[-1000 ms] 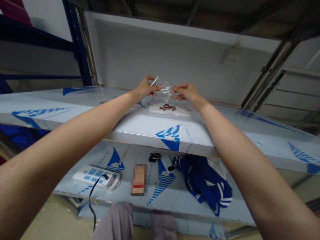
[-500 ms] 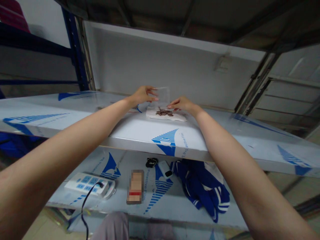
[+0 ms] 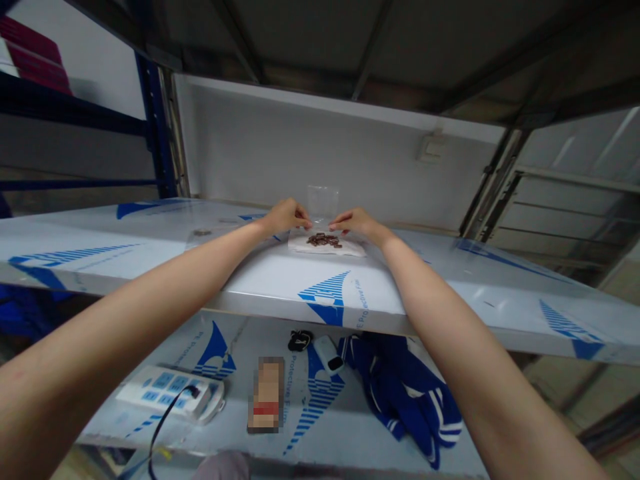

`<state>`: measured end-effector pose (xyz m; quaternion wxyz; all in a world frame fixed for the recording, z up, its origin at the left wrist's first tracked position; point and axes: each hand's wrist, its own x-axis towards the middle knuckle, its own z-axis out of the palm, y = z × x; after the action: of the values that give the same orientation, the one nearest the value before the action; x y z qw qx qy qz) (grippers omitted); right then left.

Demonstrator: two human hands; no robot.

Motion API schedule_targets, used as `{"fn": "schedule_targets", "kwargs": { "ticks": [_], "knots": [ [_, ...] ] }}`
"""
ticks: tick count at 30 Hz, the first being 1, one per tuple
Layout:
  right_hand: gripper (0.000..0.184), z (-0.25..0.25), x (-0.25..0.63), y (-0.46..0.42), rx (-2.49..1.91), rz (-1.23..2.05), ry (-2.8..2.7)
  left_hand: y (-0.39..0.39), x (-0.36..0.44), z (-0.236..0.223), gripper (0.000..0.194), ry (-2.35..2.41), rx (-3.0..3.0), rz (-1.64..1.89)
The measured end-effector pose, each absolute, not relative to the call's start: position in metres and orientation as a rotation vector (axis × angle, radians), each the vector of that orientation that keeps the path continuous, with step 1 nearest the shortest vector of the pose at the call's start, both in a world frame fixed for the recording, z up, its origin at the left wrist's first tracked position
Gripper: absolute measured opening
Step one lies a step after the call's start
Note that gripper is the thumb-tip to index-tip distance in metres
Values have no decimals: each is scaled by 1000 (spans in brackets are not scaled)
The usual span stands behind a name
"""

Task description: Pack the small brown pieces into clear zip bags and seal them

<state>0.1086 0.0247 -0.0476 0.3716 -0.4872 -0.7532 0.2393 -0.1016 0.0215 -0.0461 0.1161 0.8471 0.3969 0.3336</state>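
Observation:
Both my arms reach forward onto a white shelf (image 3: 260,263) covered in blue-printed protective film. My left hand (image 3: 286,217) and my right hand (image 3: 354,221) each pinch a lower corner of a small clear plastic bag (image 3: 323,202), which stands upright between them. Just in front of the bag lies a white sheet (image 3: 327,246) with a small pile of brown pieces (image 3: 324,239) on it. Both hands hover right behind that pile, fingers curled.
On the lower shelf lie a white power strip (image 3: 170,393) with a black cable, a small black object (image 3: 299,341), a white device (image 3: 329,354) and a blue-and-white garment (image 3: 407,393). A blue rack upright (image 3: 153,127) stands at the left.
The hands have come down from above the shelf to its surface. The bag, crumpled between them a second ago, now stands flat and upright behind the brown pieces.

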Motion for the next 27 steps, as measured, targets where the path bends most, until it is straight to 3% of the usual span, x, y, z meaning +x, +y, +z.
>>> {"fn": "schedule_targets", "kwargs": {
  "ticks": [18,27],
  "knots": [
    [7,-40,96,17,-1185,468,-2084,28,-93,-45,7,813,2460,876],
    [14,-41,95,3,-1207,516,-2109,15,-96,-49,24,877,2420,853]
  ]
}}
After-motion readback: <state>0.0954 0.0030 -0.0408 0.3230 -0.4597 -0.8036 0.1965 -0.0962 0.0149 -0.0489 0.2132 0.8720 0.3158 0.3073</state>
